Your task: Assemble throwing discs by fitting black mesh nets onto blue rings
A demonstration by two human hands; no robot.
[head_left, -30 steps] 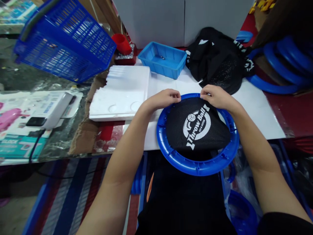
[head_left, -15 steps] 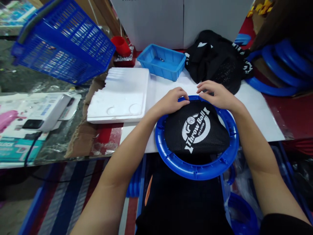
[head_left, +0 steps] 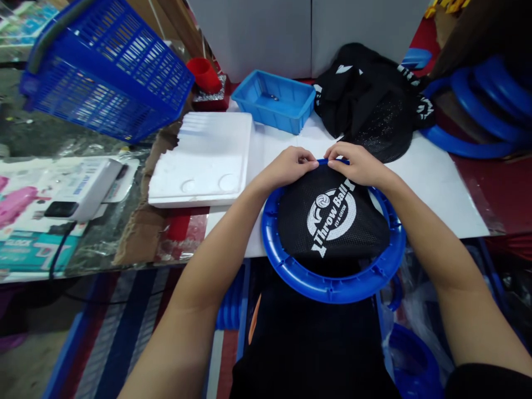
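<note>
A blue plastic ring [head_left: 332,291] lies partly on the white sheet and juts over the table's front edge toward my body. Inside it is a black mesh net [head_left: 291,221] printed "Throw Ball" in white. My left hand [head_left: 291,165] pinches the far rim of the ring together with the net's edge. Close beside it, my right hand [head_left: 353,162] pinches the same rim, thumb and fingertips together. The ring's near side hangs apart from the net, which reaches only part of the way across the opening.
Behind the ring are a light-blue tray [head_left: 274,105] with small metal bits, and a heap of black nets [head_left: 366,105]. A white foam block [head_left: 203,160] lies left, beyond it a tilted blue basket [head_left: 108,72] and a red cup [head_left: 204,75]. Blue rings [head_left: 477,111] stack at right.
My right hand has come down and left onto the rim, its fingers closing. My left hand has closed its fingers on the rim too. The ring has barely shifted.
</note>
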